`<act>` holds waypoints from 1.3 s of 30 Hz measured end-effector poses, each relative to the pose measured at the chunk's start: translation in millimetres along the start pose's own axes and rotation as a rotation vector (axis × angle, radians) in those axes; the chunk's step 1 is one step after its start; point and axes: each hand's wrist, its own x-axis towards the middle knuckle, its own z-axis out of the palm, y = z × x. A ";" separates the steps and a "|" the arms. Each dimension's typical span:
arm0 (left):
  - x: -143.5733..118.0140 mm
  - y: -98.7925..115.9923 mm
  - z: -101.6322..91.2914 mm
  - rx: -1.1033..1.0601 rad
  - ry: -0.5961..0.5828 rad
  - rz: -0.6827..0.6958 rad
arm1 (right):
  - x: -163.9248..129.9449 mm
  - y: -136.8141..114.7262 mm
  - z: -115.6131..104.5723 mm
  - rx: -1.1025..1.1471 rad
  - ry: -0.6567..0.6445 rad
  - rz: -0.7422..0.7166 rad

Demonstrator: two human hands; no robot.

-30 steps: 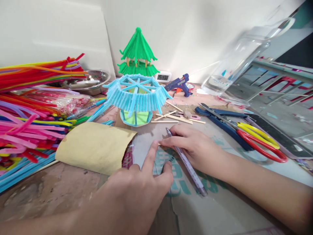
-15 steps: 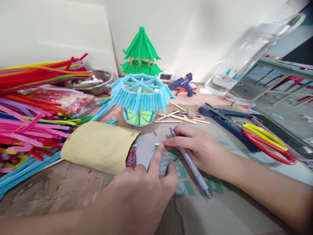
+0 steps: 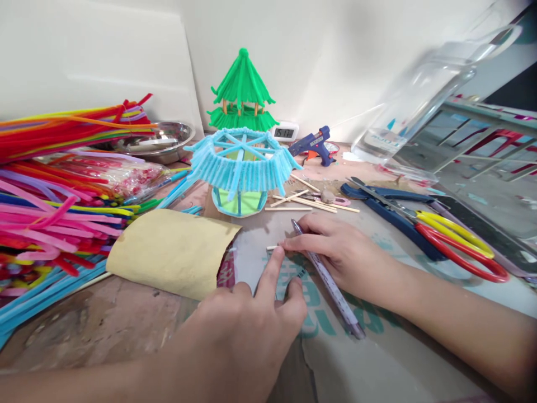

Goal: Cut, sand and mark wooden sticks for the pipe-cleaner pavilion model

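Observation:
My left hand (image 3: 247,313) reaches in from the lower left. Its index finger is stretched out and presses on a short wooden stick (image 3: 272,248) lying on the sheet, while its thumb stands apart. My right hand (image 3: 335,246) is closed around a pale purple pen (image 3: 333,288), which slants across the palm side with its lower end toward me. The right fingertips meet the same short stick, right beside my left index fingertip. Just beyond stands a light blue pipe-cleaner roof frame (image 3: 243,162) over a green-floored base (image 3: 239,201).
Pipe cleaners (image 3: 50,218) are heaped at left beside a yellow paper roll (image 3: 172,252). Wooden sticks (image 3: 310,202), a glue gun (image 3: 314,145) and a green pagoda model (image 3: 243,84) lie behind. Pliers (image 3: 390,218), scissors (image 3: 457,240), a phone (image 3: 490,235) and a clear jug (image 3: 411,106) are at right.

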 end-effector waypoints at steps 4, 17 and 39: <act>0.9 2.7 6.0 -0.003 0.037 0.013 | 0.2 -0.2 -0.5 -0.004 -0.015 0.004; -5.2 -4.4 -7.4 -0.004 0.019 0.039 | -0.8 0.8 0.2 -0.017 0.004 -0.021; -1.6 -5.0 -5.3 -0.001 0.064 0.035 | -1.3 0.8 0.1 -0.053 -0.003 -0.026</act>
